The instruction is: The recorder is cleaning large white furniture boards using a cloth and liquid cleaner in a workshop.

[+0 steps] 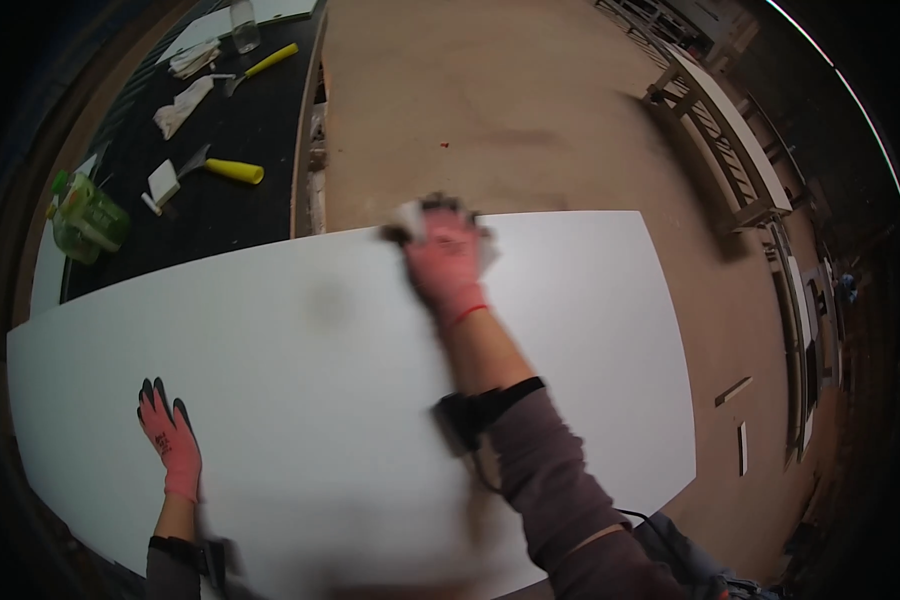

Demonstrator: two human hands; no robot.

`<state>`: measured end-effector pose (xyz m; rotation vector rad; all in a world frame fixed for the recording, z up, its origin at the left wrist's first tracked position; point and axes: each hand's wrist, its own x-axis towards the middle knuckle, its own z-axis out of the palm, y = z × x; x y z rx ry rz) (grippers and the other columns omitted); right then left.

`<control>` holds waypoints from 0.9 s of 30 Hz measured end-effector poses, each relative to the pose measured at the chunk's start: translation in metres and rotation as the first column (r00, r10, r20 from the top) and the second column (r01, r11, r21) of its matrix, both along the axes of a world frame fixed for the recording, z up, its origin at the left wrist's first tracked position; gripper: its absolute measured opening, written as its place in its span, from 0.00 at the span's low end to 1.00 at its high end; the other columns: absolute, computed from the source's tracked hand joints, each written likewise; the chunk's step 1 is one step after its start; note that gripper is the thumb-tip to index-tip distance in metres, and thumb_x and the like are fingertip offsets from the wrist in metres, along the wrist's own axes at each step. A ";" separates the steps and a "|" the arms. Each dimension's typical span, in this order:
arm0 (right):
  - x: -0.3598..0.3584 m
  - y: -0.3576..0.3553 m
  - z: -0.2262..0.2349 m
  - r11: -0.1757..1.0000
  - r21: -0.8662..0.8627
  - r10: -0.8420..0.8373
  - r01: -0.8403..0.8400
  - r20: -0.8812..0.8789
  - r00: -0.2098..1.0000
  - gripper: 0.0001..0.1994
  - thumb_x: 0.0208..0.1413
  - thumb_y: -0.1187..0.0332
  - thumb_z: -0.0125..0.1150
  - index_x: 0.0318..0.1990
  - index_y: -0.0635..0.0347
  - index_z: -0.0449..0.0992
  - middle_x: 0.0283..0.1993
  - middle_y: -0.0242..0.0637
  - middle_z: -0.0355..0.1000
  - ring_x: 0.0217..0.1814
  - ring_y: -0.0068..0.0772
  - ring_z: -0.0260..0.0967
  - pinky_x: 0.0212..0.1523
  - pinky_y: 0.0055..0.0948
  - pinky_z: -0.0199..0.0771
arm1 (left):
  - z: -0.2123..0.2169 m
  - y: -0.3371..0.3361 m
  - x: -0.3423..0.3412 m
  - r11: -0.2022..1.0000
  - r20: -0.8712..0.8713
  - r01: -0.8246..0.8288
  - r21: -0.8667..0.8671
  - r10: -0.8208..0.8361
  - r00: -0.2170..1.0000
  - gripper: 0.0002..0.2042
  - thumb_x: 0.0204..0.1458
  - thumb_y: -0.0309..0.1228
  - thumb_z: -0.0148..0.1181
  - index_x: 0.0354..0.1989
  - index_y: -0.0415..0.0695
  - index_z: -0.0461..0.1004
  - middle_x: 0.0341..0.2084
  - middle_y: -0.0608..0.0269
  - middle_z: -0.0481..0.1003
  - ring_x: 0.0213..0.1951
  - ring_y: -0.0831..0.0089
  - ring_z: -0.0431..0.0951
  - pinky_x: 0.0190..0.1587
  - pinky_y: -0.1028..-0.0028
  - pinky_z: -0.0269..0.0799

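Observation:
A large white panel lies flat in front of me. My left hand, in a pink glove with dark fingertips, rests on the panel's left part, fingers stretched out and holding nothing. At the panel's far edge, my right hand wears the same kind of glove and presses down on a pale cloth. Parts of the cloth stick out on both sides of that hand, and the rest is hidden beneath it. The right hand's fingers look slightly blurred.
A black-topped table at the far left bears a yellow-handled scraper, another yellow-handled tool, a white block, pale gloves, a clear bottle and a green jug. A wooden bench stands far right.

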<state>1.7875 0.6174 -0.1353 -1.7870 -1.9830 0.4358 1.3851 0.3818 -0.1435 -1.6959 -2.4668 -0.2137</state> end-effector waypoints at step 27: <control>-0.329 -0.236 0.017 0.844 0.077 0.536 -0.531 -0.150 0.830 0.21 0.52 0.65 0.48 0.53 0.62 0.65 0.59 0.45 0.60 0.65 0.43 0.51 0.66 0.44 0.39 | 0.065 -0.022 -0.078 0.824 0.907 -0.389 0.411 -0.414 0.079 0.23 0.60 0.39 0.38 0.59 0.35 0.55 0.56 0.52 0.60 0.56 0.63 0.62 0.60 0.69 0.54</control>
